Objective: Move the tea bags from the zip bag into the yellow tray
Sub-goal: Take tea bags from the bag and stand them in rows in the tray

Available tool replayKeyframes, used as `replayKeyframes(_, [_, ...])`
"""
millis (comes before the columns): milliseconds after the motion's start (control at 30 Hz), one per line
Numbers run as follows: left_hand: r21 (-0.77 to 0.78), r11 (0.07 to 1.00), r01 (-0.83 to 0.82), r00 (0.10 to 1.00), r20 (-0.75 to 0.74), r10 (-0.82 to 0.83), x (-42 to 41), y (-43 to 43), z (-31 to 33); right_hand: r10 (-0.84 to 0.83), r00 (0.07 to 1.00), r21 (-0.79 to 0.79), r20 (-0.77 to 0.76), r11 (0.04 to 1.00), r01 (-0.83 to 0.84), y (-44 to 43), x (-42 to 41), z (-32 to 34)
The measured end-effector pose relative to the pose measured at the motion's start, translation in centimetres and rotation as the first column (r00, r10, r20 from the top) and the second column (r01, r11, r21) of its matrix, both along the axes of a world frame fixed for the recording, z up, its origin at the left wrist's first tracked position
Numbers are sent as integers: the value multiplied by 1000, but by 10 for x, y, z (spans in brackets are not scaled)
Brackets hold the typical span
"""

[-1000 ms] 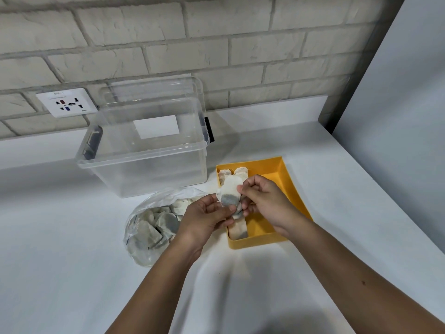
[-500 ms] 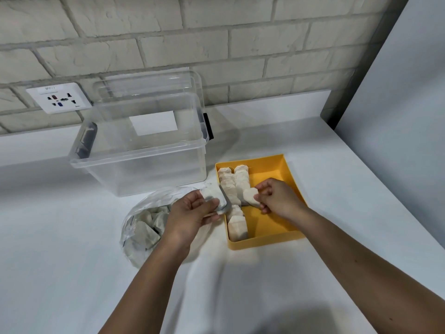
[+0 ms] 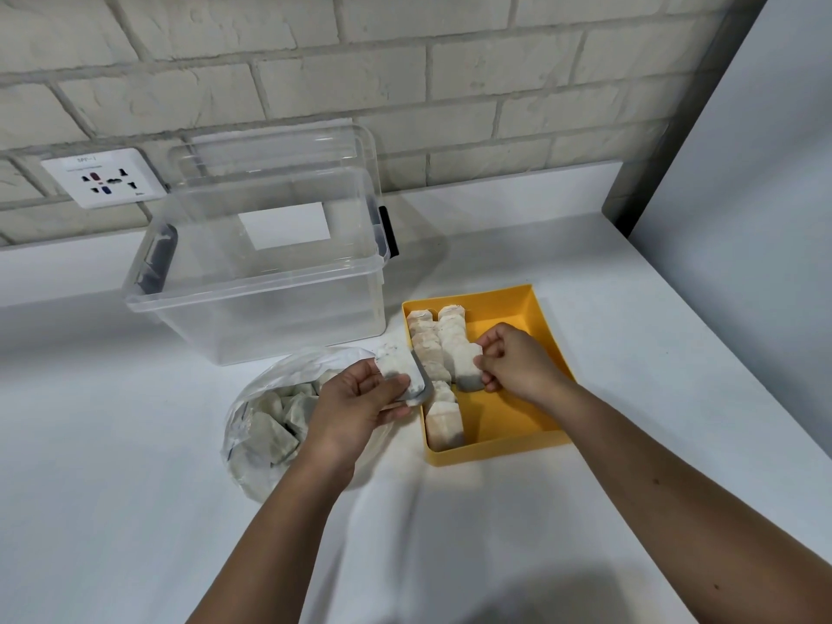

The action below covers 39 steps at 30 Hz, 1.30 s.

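The yellow tray [image 3: 535,322] sits right of centre on the white counter, with several tea bags [image 3: 439,340] lined up along its left side. My right hand [image 3: 513,364] is over the tray, pinching one tea bag [image 3: 467,367] down among the row. My left hand [image 3: 360,398] hovers at the tray's left edge, gripping a small stack of tea bags [image 3: 400,369]. Beneath and left of that hand lies the clear zip bag [image 3: 265,425], still holding several tea bags.
A clear plastic storage box [image 3: 252,281] with its lid leaning behind stands at the back left, close to the tray and bag. A wall socket [image 3: 104,177] is on the brick wall. A grey panel [image 3: 743,218] borders the counter on the right.
My hands have parted: the right one carried a tea bag into the tray, and the left stayed at the tray's left edge with the remaining stack.
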State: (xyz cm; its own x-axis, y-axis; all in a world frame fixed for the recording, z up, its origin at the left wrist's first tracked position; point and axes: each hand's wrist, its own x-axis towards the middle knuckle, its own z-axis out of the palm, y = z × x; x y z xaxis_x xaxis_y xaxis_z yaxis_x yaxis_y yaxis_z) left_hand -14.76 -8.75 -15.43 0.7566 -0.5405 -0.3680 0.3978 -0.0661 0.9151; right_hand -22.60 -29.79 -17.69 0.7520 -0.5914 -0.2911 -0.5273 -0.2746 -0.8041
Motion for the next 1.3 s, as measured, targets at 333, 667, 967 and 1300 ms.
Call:
replayKeyframes(333, [-7,1000,-13,1000,-21,13,-1,-2,2,-29,995,4,95,1000,29,8,5,2])
replayKeyframes(667, [-13,999,40,999,15,-39,-8,-7,13,183,938,247,293,934,-259,45,-12,48])
replayKeyframes(967, [26,999,-28,998,56,27,-7,3,15,53,946,226,321,965,-131,23,-28,49])
replayKeyframes(1300, [16,999,-36,995,92,35,-11,0,15,228,973,42,-41,973,-226,3,-27,25])
